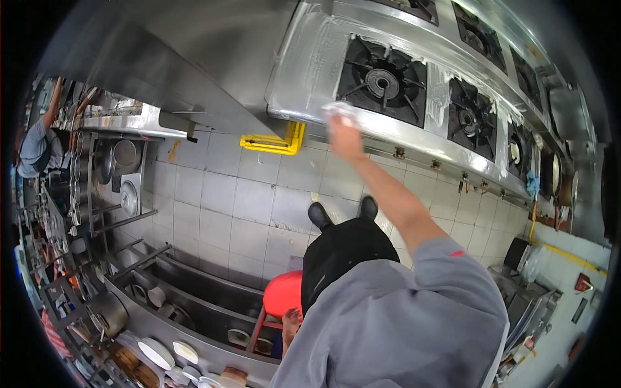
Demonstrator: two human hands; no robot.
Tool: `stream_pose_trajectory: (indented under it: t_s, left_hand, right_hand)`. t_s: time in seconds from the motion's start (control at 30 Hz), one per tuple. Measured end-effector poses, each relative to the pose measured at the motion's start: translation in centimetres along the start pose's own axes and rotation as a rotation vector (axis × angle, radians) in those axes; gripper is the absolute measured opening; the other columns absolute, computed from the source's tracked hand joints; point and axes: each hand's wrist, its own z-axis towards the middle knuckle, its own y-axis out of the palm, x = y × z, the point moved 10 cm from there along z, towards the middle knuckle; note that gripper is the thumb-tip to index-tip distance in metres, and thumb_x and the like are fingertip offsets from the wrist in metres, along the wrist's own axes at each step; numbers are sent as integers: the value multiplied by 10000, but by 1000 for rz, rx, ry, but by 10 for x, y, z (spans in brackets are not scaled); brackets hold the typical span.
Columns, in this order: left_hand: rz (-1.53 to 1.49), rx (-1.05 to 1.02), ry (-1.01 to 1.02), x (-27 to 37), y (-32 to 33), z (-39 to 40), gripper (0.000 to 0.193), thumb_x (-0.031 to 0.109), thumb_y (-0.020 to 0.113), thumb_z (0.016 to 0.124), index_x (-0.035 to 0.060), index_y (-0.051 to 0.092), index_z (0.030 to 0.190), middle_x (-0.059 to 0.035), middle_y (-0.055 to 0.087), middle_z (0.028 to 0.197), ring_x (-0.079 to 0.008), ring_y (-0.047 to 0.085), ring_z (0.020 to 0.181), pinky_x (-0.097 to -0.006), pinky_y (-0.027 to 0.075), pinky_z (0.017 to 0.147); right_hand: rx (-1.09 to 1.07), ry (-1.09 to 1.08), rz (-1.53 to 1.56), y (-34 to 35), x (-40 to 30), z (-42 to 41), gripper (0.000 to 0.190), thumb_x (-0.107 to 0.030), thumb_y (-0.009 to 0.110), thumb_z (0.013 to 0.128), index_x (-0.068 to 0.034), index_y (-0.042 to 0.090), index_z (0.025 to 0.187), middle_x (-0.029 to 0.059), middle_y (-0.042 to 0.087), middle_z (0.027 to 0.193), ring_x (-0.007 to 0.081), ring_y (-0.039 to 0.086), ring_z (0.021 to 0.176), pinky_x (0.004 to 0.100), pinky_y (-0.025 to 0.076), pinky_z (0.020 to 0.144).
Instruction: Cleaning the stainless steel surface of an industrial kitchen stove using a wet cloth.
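My right hand (345,138) reaches out to the front edge of a stainless steel gas range (310,72). It is shut on a white wiping cloth or pad (339,109), blurred, at the rim beside the nearest burner (383,82). Whitish foam streaks (322,43) cover the steel around the burner wells. Down by my left side, my left hand (291,324) hangs near a red plastic stool (283,293). Its fingers look slightly curled and are partly hidden by my grey shirt, so I cannot tell if they hold anything.
A long steel sink (208,291) with pots in it runs behind me. Plates (156,353) stand on its ledge. A yellow plastic frame (271,145) sits on the tiled floor (252,199) under a steel panel. Another person (36,145) is at far left.
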Motion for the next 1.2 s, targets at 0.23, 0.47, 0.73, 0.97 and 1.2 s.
stream_pose_trajectory:
  t_s: [0.23, 0.47, 0.73, 0.97, 1.2]
  left_hand:
    - [373, 208, 18, 87, 10, -3, 300, 260, 661, 915, 61, 623, 1136, -6, 662, 964, -121, 637, 818, -261, 484, 607]
    - [466, 206, 23, 105, 50, 19, 219, 145, 613, 915, 56, 622, 1116, -26, 667, 977, -129, 646, 810, -255, 491, 604]
    - [692, 56, 33, 82, 169, 56, 224, 114, 596, 898, 27, 630, 1101, -40, 675, 923, -114, 628, 779, -272, 481, 591]
    - [870, -91, 166, 78, 289, 75, 209, 71, 563, 919, -29, 632, 1089, -66, 688, 938, -116, 619, 859, -262, 489, 732]
    - [978, -26, 195, 106, 302, 92, 227, 59, 557, 914, -41, 641, 1100, -76, 692, 937, -133, 614, 848, -277, 496, 777]
  right_hand:
    - [-3, -93, 41, 1, -72, 56, 677, -51, 613, 780, -112, 409, 1423, 139, 458, 1407, 334, 387, 1348, 468, 278, 1152]
    - [93, -135, -130, -61, 106, -98, 666, -67, 583, 804, -152, 399, 1438, 84, 470, 1395, 275, 372, 1370, 426, 295, 1158]
    - [-120, 531, -232, -165, 445, -328, 839, 93, 587, 692, -57, 305, 1468, 217, 395, 1437, 430, 413, 1300, 455, 410, 1060]
    - [-5, 537, -138, -161, 457, -335, 762, 33, 584, 721, -34, 362, 1447, 226, 437, 1413, 428, 443, 1282, 480, 372, 1080]
    - [191, 77, 69, -132, 279, -191, 621, -49, 594, 751, 15, 472, 1357, 238, 537, 1302, 395, 394, 1346, 489, 314, 1127]
